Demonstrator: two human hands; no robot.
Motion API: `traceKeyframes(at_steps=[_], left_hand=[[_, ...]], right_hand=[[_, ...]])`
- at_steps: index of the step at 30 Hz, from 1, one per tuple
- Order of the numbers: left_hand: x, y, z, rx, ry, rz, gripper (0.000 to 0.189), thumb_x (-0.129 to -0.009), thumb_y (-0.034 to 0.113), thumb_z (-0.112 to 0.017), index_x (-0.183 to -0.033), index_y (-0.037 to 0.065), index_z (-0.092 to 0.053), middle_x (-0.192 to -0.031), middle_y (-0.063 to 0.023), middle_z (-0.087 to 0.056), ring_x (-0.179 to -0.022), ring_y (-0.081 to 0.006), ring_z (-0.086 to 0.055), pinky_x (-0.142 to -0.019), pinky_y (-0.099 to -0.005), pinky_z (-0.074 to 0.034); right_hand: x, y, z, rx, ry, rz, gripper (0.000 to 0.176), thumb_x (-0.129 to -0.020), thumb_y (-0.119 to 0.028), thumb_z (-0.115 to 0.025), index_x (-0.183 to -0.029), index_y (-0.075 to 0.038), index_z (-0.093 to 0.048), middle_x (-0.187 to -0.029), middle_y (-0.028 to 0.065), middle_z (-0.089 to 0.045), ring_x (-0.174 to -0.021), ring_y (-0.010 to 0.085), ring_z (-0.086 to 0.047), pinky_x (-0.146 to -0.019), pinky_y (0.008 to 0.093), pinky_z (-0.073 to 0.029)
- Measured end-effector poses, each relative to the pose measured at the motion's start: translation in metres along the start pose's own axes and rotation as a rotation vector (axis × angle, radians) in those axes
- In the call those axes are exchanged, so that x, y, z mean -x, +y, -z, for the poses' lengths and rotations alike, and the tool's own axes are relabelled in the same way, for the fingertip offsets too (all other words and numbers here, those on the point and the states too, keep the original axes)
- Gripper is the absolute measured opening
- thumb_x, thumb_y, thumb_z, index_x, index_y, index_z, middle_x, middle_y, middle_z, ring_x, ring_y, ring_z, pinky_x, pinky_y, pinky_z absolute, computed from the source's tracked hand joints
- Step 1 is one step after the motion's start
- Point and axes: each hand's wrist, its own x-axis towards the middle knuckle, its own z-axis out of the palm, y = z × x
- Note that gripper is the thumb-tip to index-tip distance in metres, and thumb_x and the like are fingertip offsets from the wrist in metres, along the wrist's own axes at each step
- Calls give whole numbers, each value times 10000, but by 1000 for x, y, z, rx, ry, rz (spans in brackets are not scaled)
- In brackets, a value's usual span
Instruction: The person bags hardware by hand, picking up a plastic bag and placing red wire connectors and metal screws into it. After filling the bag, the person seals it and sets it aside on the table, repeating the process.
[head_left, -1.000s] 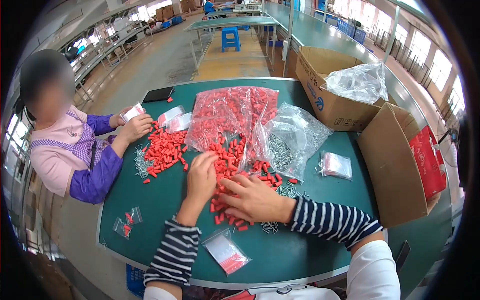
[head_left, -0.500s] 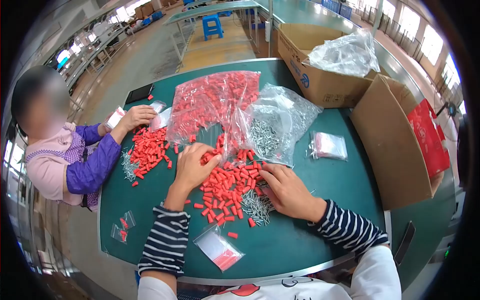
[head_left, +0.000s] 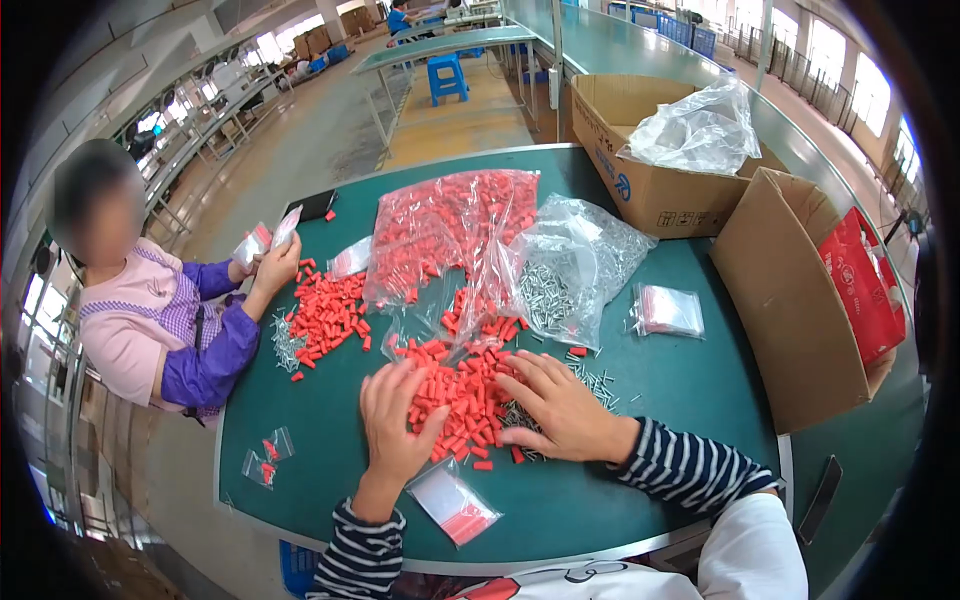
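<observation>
My left hand point(head_left: 398, 425) lies at the left side of a pile of red plastic caps point(head_left: 462, 400), its fingers apart. On the right side of the same pile rests my right hand point(head_left: 562, 408), fingers spread, over some metal screws point(head_left: 597, 386). Behind the pile is a large clear bag of red caps point(head_left: 440, 225), and beside it a clear bag of screws point(head_left: 570, 270). Close to the table's front edge, a small flat bag point(head_left: 452, 502) with red edging lies below my left hand.
A co-worker point(head_left: 170, 310) at the left holds small bags above another cap pile point(head_left: 330, 312). Small filled bags point(head_left: 268, 458) lie front left. Cardboard boxes point(head_left: 790, 300) stand at the right, near a stack of clear bags point(head_left: 668, 310). A dark phone point(head_left: 316, 205) lies at the back left.
The view has shifted. My hands have moved toward the front of the cap pile, and the caps are gathered more closely. The co-worker's hand has lifted from the table to the small bags.
</observation>
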Motion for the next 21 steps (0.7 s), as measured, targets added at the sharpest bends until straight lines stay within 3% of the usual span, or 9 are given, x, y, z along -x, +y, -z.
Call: traceKeyframes(at_steps=[2,3,6,7,12,16,17,20,21], left_hand=[[17,-1,0,-37,24,171,692,-831,355,-724,-1365,2,-462,-1402,-210,-449,-1302,-379,-392,-1100,-535,-249],[28,-8,0,-66,-132,239,887,-859,464,-671,-1465,-45,-268,-1483,-273,-305,-1370,-415,-295,-1122,-557,-202],[31,4,-6,-75,-242,249,955,-868,549,-619,-1481,-61,-215,-1499,-281,-279,-1403,-423,-254,-1141,-565,-158],[27,8,-8,-63,-296,248,989,-896,611,-537,-1499,-65,-142,-1519,-284,-237,-1431,-411,-211,-1168,-538,-111],[5,17,-32,-3,-301,207,924,-927,569,-517,-1499,-61,-160,-1525,-284,-227,-1436,-410,-197,-1171,-532,-108],[-13,22,-46,79,-324,155,859,-929,537,-540,-1493,-33,-233,-1507,-271,-283,-1421,-404,-241,-1167,-508,-143],[-12,24,-47,96,-335,155,830,-934,526,-539,-1492,-21,-258,-1504,-259,-301,-1418,-393,-257,-1167,-493,-158],[-10,18,-30,338,-137,235,648,-973,439,-533,-1436,5,-401,-1422,-190,-460,-1341,-322,-409,-1128,-423,-280],[-7,20,-16,344,-53,266,563,-943,353,-608,-1368,3,-487,-1357,-174,-518,-1266,-316,-470,-1081,-409,-342]], right_hand=[[18,4,15,3,-26,-1,804,-853,-570,-623,-1368,20,-442,-1406,276,-406,-1318,437,-386,-1101,552,-293],[27,4,25,11,-35,-17,837,-836,-585,-635,-1377,20,-429,-1410,281,-395,-1318,443,-383,-1103,555,-288],[58,16,29,34,-82,-114,1005,-755,-667,-672,-1400,44,-376,-1435,337,-320,-1336,498,-336,-1124,568,-247],[66,18,29,43,-92,-151,1026,-745,-677,-674,-1400,52,-369,-1436,349,-308,-1341,508,-324,-1128,570,-240],[63,17,18,77,-91,-167,1120,-729,-732,-640,-1406,103,-325,-1422,402,-289,-1352,540,-290,-1137,581,-216],[55,13,1,29,-60,-74,1049,-788,-711,-592,-1387,116,-350,-1422,409,-295,-1357,532,-294,-1132,577,-237],[54,11,2,18,-19,-62,918,-836,-616,-616,-1365,99,-389,-1393,370,-358,-1328,510,-349,-1121,568,-269],[56,15,4,-75,64,-83,777,-858,-496,-655,-1343,66,-427,-1337,313,-427,-1280,477,-412,-1106,558,-302],[54,11,13,-74,139,-114,586,-860,-335,-688,-1281,27,-502,-1266,248,-490,-1220,432,-473,-1069,539,-355]])
